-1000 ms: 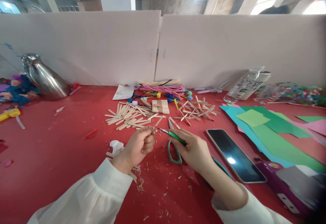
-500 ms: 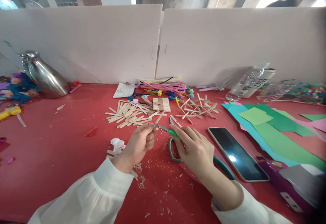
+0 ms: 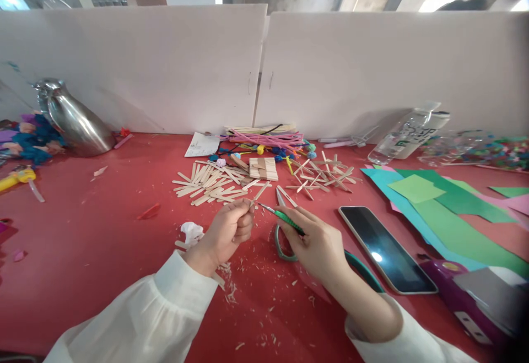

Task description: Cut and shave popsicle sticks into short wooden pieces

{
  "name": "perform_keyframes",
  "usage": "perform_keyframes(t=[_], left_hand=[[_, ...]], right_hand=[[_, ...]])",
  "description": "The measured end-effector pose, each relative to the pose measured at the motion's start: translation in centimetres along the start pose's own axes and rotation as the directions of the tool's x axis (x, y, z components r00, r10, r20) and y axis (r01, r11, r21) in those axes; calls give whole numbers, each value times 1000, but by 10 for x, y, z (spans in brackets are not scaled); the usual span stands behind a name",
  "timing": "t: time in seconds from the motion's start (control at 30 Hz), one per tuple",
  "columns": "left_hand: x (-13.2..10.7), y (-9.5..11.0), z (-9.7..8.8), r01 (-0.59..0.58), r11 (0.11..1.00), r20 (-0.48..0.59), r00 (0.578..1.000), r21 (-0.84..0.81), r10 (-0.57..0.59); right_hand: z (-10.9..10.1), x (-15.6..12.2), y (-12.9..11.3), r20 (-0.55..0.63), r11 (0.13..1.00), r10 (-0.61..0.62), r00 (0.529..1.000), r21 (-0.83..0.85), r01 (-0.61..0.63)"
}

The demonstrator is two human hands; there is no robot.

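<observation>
Two bare hands here: our left hand [image 3: 227,231] pinches one thin wooden stick [image 3: 261,191] above the red table [image 3: 124,253], lower end lost in our fingers. Our right hand [image 3: 320,244] is wrapped around one slim green craft knife [image 3: 292,224], tip just beside the stick. One pair of scissors [image 3: 285,256] is partly hidden under our right arm. One glossy phone [image 3: 386,250], one shiny steel jug [image 3: 78,120]. The flat pale sticks [image 3: 206,184] beyond are too jumbled to count, honestly.
</observation>
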State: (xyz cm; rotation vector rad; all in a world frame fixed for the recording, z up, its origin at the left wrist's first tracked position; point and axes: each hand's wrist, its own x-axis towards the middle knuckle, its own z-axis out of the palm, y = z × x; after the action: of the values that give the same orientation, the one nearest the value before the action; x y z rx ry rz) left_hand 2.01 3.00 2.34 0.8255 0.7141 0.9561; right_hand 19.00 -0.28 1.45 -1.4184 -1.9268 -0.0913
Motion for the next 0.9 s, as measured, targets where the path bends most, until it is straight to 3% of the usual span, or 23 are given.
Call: perform_keyframes(t=[0.2, 0.3, 0.53, 0.73, 0.9], left_hand=[[3, -6, -6, -201, 953, -20, 977, 227, 211], [4, -6, -8, -246, 917, -35, 962, 314, 270], [3, -3, -7, -217, 935, -16, 973, 282, 230], [3, -3, -8, -227, 927, -1, 971, 300, 238], [3, -1, -7, -232, 923, 12, 971, 306, 240]], right_hand=[[4, -1, 3, 122, 970, 140, 983, 181, -161], [5, 0, 5, 167, 947, 162, 972, 249, -201], [3, 2, 6, 217, 917, 125, 968, 347, -196], [3, 1, 8, 160, 947, 107, 981, 284, -149], [3, 3, 13, 201, 936, 49, 978, 334, -115]])
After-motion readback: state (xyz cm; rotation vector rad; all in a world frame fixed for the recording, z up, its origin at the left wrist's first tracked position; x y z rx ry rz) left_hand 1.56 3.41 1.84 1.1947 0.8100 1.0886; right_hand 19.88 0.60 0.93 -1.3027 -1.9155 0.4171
